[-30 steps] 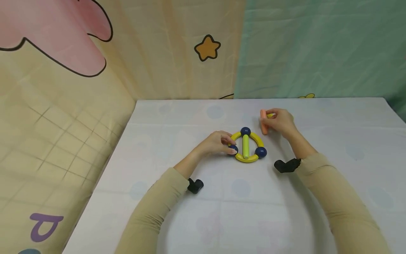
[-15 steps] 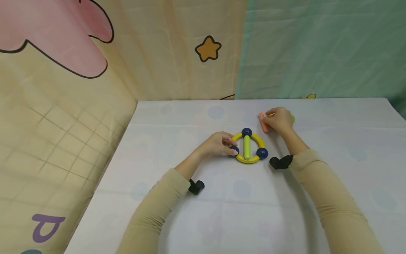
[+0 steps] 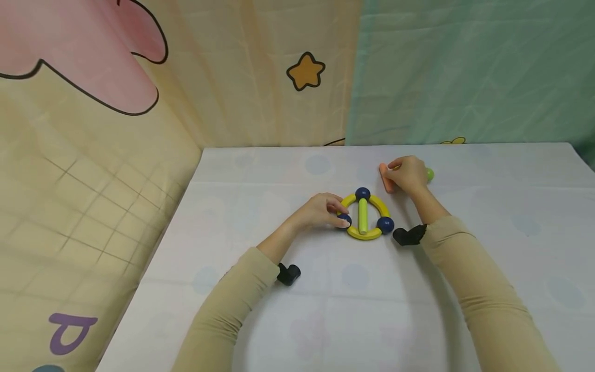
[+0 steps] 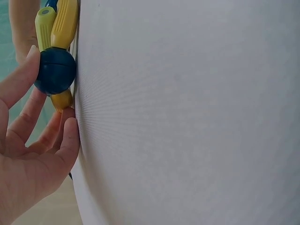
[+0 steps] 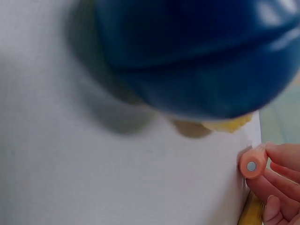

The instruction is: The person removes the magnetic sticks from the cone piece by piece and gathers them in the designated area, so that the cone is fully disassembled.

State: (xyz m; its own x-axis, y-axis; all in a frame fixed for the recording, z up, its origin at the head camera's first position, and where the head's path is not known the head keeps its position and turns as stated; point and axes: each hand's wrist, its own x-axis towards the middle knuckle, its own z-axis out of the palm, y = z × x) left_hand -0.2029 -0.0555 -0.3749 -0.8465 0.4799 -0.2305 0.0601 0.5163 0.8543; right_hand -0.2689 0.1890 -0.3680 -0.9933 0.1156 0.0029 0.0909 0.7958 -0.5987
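Note:
Several yellow curved rods (image 3: 380, 206) and navy-blue balls (image 3: 385, 225) form a ring on the table. A lime-green rod (image 3: 363, 217) runs from the far ball towards the ring's near side. At the left, my left hand (image 3: 321, 210) pinches one blue ball (image 4: 56, 70) between thumb and fingers. Beyond the ring to the right, my right hand (image 3: 409, 174) pinches an orange rod (image 3: 386, 179). A grey disc shows in the rod's end in the right wrist view. Beneath that hand is a yellow piece (image 5: 251, 211), mostly hidden, and past it a green ball (image 3: 429, 174).
The pieces are on a table with a pale cloth (image 3: 325, 320). Printed curtains (image 3: 260, 93) hang behind its far edge and along the left side. Black wrist cameras (image 3: 289, 275) stick out by both sleeves.
My right hand has shifted slightly left and away, tilting the orange rod's far end leftward. The green ball has come into view beside that hand. My left hand keeps its hold on the blue ball.

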